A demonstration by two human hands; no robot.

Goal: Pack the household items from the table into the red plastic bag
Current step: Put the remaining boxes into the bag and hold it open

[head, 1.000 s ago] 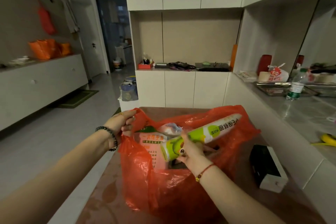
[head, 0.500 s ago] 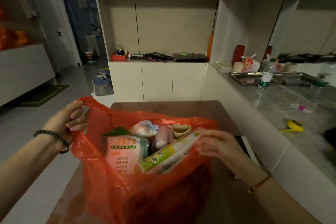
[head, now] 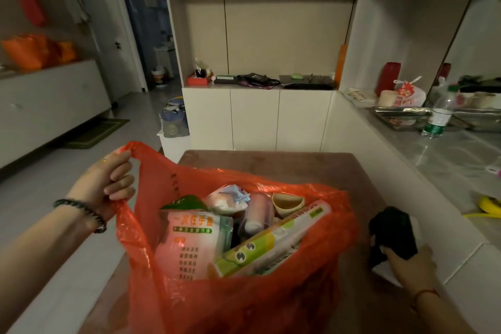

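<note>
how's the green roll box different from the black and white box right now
The green roll box lies tilted inside the red bag; the black and white box sits on the table, outside it. The right hand touches only the black and white one. Both are boxy packages.

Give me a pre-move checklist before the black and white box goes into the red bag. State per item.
1. Bag mouth held open: ok. The left hand grips a handle of the red bag and lifts it.
2. Grip on the black and white box: cannot tell. The right hand is on its near end; it is unclear whether the fingers have closed.
3. Box free to lift: ok. Nothing lies on it.
4. Room in the bag: not ok. The green and white roll lies slanted across the opening, with the glove pack beside it.
5. Bag stable on the table: ok.
</note>
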